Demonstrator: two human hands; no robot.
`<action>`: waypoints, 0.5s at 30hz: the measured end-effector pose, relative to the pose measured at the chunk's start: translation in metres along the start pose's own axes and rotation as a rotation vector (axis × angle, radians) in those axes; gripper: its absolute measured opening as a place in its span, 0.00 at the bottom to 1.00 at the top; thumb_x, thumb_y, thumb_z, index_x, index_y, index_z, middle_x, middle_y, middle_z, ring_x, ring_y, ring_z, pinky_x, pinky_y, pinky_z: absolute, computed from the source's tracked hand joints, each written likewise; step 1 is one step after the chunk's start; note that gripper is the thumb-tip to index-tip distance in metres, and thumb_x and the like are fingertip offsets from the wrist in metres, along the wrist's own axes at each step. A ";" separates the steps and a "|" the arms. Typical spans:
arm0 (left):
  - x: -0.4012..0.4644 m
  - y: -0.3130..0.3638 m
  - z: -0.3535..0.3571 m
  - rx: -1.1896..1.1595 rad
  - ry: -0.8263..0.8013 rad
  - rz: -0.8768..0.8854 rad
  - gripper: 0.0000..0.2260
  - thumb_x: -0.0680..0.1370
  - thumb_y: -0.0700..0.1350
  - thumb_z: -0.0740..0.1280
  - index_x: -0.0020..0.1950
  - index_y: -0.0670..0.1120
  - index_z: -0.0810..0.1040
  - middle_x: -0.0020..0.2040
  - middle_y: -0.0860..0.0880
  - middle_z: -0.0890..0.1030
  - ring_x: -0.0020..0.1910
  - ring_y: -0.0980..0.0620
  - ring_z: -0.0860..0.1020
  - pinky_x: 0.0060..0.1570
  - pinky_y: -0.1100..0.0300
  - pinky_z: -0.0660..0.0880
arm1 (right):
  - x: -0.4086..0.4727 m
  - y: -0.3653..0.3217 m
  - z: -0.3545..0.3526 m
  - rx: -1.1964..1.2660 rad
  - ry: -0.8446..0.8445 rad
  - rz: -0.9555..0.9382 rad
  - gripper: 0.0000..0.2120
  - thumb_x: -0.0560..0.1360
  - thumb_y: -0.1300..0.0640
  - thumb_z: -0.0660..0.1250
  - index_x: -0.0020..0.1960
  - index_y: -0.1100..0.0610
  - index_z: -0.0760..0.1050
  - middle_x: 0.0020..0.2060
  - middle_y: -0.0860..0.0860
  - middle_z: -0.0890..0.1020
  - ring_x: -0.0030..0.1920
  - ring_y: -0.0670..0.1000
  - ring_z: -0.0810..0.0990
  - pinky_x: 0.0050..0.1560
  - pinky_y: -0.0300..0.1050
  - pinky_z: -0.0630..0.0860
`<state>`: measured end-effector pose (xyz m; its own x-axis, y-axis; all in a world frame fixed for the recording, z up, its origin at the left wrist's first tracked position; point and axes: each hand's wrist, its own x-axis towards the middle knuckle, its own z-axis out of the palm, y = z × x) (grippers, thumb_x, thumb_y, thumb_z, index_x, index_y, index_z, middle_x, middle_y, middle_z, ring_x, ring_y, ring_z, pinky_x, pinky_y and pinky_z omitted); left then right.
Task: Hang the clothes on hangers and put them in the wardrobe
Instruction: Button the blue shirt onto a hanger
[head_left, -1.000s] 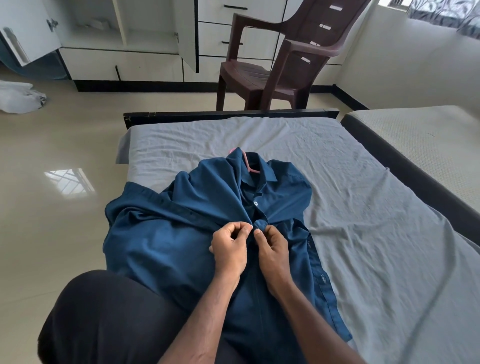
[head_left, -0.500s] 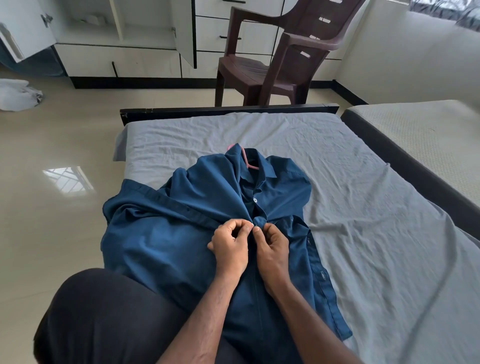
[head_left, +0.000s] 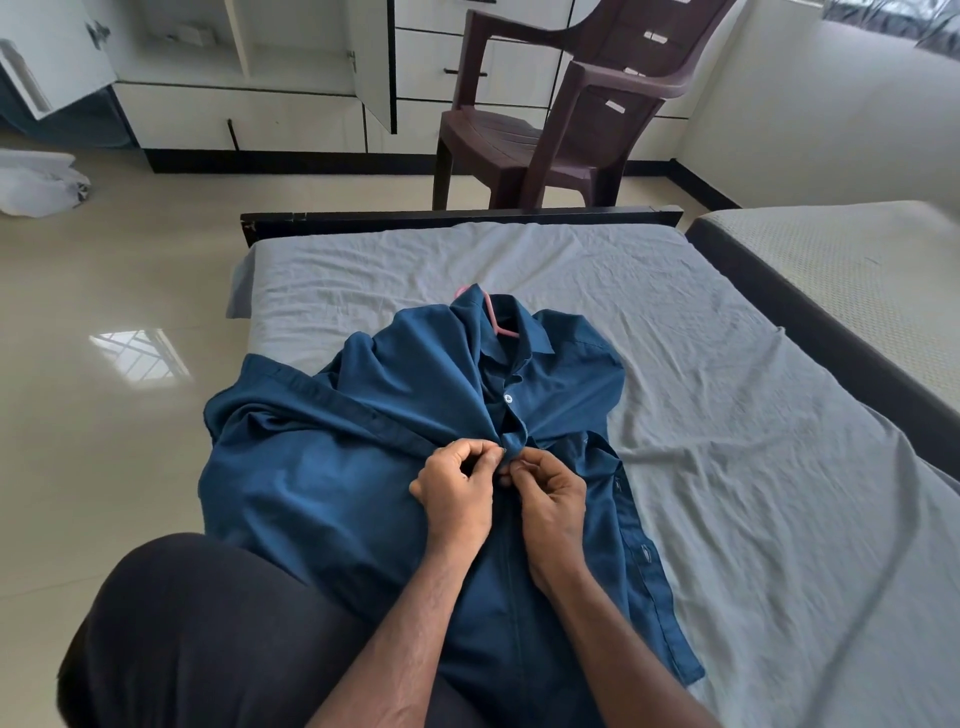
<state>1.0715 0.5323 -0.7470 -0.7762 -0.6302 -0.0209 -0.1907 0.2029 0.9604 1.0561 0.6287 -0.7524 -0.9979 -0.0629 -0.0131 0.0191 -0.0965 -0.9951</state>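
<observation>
A dark blue shirt (head_left: 322, 467) lies front-up on the grey bed (head_left: 727, 415), its lower part draped over my lap. A pink hanger (head_left: 493, 314) sits inside the collar, with only its neck and hook showing. My left hand (head_left: 457, 493) and my right hand (head_left: 550, 499) meet at the shirt's front placket, just below a fastened white button. Each hand pinches the cloth edge with thumb and forefinger. The white wardrobe (head_left: 249, 67) stands open at the far wall.
A brown plastic chair (head_left: 561, 119) stands between the bed's dark footboard (head_left: 457, 218) and the wardrobe drawers. A second mattress (head_left: 857, 270) lies to the right. A white bundle (head_left: 36, 182) sits on the shiny floor at the far left.
My hands stay at the same spot on the placket, with the fingertips pressed closer together. The view has tilted slightly.
</observation>
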 end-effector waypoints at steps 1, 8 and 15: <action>0.001 -0.001 -0.001 -0.021 -0.014 -0.013 0.07 0.76 0.49 0.72 0.38 0.58 0.82 0.39 0.61 0.84 0.47 0.59 0.81 0.65 0.48 0.67 | 0.000 0.000 0.001 -0.013 0.001 -0.012 0.08 0.77 0.70 0.67 0.47 0.60 0.82 0.39 0.57 0.84 0.40 0.51 0.81 0.47 0.41 0.80; 0.000 0.004 -0.005 0.022 -0.039 -0.036 0.08 0.79 0.52 0.69 0.43 0.52 0.84 0.39 0.57 0.84 0.48 0.57 0.81 0.65 0.51 0.63 | -0.001 0.002 0.010 -0.240 0.120 -0.115 0.05 0.76 0.64 0.73 0.42 0.56 0.81 0.35 0.49 0.83 0.34 0.43 0.79 0.38 0.36 0.76; -0.001 0.007 -0.006 0.120 -0.030 -0.012 0.06 0.76 0.51 0.72 0.39 0.53 0.83 0.37 0.58 0.83 0.45 0.58 0.81 0.64 0.52 0.66 | -0.007 0.008 0.017 -0.410 0.182 -0.175 0.05 0.76 0.61 0.73 0.42 0.54 0.81 0.34 0.44 0.83 0.37 0.46 0.83 0.39 0.37 0.79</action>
<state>1.0751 0.5297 -0.7388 -0.7905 -0.6110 -0.0425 -0.2693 0.2844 0.9201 1.0643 0.6110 -0.7591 -0.9792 0.0978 0.1777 -0.1394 0.3115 -0.9400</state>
